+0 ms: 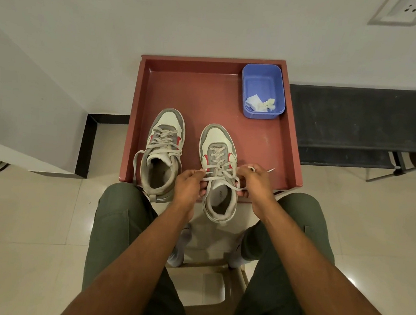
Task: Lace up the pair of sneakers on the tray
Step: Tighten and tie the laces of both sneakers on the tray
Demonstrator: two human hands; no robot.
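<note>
Nearest: person seated on a plastic stool (204, 291), legs in green trousers (119, 225), both forearms reaching fwd. Floor is pale tile (23, 215).

Left hand (188, 188) sits at the left side of the right sneaker (219, 173); its fingers (196, 174) pinch a lace end (209, 175) between thumb and forefinger, pulled out to the side. Right hand (257, 185) is on the other side of the same shoe, fingers curled & gripping the other lace end, w/ the lace tip (271, 170) sticking out past the knuckles. Lace runs taut across the shoe's upper eyelets between both hands. This sneaker's heel hangs over the near edge of the tray (208, 91), toe pointing away.

Left sneaker (163, 150) stands just beside it, apart from both hands, laces threaded, loose ends drooping down its left side; heel also at the tray's near edge.

Farther back, tray's far right corner holds a blue plastic tub (264, 72) w/ crumpled white bits (260, 104) inside. Black bench (363, 119) to the tray's right, white wall (190, 16) behind, wall socket (404, 11) top right.
</note>
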